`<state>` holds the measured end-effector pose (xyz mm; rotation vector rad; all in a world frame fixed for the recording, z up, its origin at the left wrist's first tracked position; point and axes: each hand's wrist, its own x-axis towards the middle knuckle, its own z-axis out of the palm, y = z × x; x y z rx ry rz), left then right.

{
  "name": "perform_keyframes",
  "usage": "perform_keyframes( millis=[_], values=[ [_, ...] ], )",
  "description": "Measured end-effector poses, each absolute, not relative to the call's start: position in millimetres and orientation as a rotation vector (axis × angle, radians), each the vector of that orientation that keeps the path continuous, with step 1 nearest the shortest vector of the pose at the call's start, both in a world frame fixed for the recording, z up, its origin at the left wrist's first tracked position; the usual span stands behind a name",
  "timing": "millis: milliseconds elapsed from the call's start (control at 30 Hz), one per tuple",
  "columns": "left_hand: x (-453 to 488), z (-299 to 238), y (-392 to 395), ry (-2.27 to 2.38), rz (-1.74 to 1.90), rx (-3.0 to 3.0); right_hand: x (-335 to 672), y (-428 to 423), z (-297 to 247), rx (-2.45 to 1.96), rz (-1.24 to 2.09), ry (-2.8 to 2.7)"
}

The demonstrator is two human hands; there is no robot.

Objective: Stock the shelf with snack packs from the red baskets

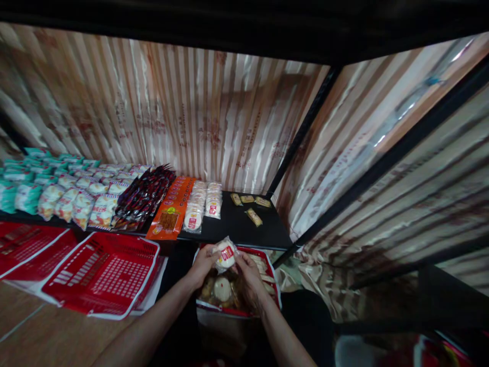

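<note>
Between my hands is a round white packaged cake (225, 256) in clear wrap with a red label. My left hand (204, 262) pinches its left edge, and my right hand (247, 270) grips its right side. Right below them is a red basket (277, 278) with a white rim. Inside it lie another round pale cake (222, 289), brownish wrapped items and a stack of pale packets (265, 272) on the right. Beyond my hands, similar white cakes (193, 216) stand in two rows on the black shelf (237, 233).
Several small yellowish packets (253, 217) lie at the shelf's right end. To the left are an orange snack bag (168, 214), dark packets (143, 196), white bags (82, 204) and green bags (27, 196). A red basket (110, 275) sits lower left. Black posts (305, 130) frame the striped curtain.
</note>
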<state>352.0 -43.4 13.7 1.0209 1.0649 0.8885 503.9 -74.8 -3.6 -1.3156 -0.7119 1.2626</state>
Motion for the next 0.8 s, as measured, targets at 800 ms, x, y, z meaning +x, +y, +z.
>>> perform_keyframes(
  millis=[800],
  values=[
    [354.1, 58.2, -6.2, 1.247, 0.422, 2.377, 520.1, -31.7, 33.0, -1.588, 0.67, -1.864]
  ],
)
